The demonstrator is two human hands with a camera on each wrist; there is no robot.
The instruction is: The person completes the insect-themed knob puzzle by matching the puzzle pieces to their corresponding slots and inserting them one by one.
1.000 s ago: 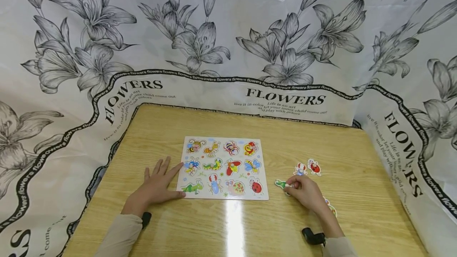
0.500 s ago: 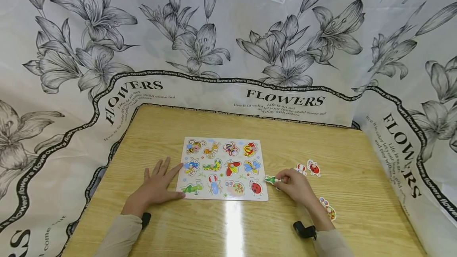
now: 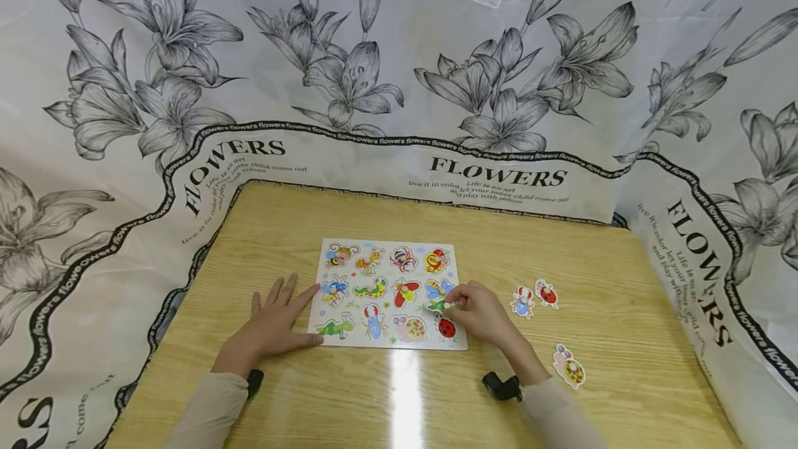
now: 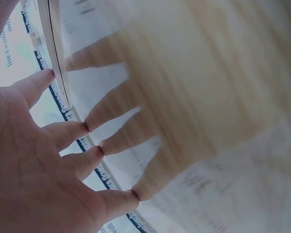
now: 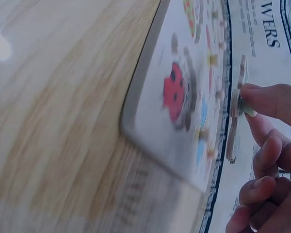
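Observation:
A white puzzle board (image 3: 386, 306) printed with colourful insects lies on the table. My left hand (image 3: 271, 324) rests flat with spread fingers at the board's left edge; the left wrist view shows its fingertips (image 4: 89, 127) on the glossy tabletop. Between thumb and forefinger, my right hand (image 3: 483, 314) pinches a green grasshopper puzzle piece (image 3: 438, 305) over the board's right side. Seen edge-on in the right wrist view, the held piece (image 5: 236, 109) hangs above the board, apart from it. Below it is the red ladybug picture (image 3: 446, 328) on the board.
Right of the board lie loose puzzle pieces: a blue beetle (image 3: 522, 302), a red ladybug (image 3: 546, 294) and a spotted snail-like piece (image 3: 569, 366). The wooden table (image 3: 349, 400) is bordered by flower-printed cloth (image 3: 374, 158) at the back and sides.
My right hand has moved left with the grasshopper piece, from beside the loose pieces to over the board. The beetle and the spotted piece are now uncovered. My left hand stays put.

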